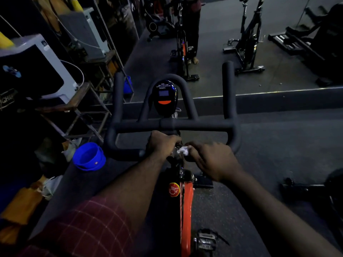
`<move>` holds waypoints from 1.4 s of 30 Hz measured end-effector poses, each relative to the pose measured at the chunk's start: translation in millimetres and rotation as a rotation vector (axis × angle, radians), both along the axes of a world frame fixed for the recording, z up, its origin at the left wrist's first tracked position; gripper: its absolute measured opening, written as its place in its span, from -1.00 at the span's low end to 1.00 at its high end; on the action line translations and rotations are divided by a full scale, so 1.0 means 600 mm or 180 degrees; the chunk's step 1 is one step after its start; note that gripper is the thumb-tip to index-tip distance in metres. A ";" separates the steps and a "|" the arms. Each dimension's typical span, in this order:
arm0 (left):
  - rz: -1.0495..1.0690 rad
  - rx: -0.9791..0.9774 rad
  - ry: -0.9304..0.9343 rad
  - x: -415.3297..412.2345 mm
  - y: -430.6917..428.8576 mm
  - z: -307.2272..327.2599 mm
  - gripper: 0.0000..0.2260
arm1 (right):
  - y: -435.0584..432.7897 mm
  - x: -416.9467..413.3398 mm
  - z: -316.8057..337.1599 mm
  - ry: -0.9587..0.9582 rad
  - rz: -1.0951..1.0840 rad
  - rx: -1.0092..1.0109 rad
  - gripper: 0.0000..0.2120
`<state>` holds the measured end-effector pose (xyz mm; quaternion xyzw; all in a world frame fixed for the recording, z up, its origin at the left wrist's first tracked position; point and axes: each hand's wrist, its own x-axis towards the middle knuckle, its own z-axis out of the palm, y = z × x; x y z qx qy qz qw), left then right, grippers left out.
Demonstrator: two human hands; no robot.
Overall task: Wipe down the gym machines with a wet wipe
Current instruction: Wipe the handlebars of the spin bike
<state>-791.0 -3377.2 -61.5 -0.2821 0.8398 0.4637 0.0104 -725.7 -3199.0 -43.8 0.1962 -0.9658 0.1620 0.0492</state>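
A spin bike with black padded handlebars (194, 125), a black console (164, 98) and an orange frame (186, 210) stands right in front of me. My left hand (163, 144) grips the centre of the handlebar's near bar, fingers curled over it. My right hand (211, 158) pinches a crumpled white wet wipe (182, 150) and presses it against the stem just below the bar, right beside my left hand. The red knob (174, 190) sits lower on the frame.
A blue bucket (89, 156) stands on the floor to the left. Metal racks with boxes and a white appliance (46, 71) line the left side. A wall mirror ahead reflects other bikes (248, 39). A pedal (206, 240) sticks out below.
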 end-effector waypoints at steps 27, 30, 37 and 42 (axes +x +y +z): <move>-0.0064 0.0041 0.0137 0.003 -0.003 0.000 -0.72 | 0.096 0.056 -0.095 0.1382 -0.0338 -0.0536 -0.64; -0.0063 0.0006 0.0111 0.005 -0.002 0.005 -0.67 | 0.034 0.073 -0.096 0.1333 -0.0582 -0.1094 -0.64; -0.0078 -0.0052 0.0091 0.001 -0.002 0.000 -0.62 | 0.093 0.063 -0.083 0.1489 0.0431 -0.0710 -0.57; -0.0103 0.0014 0.0122 0.005 -0.001 0.001 -0.68 | 0.123 0.072 -0.096 0.1294 -0.0563 -0.1649 -0.65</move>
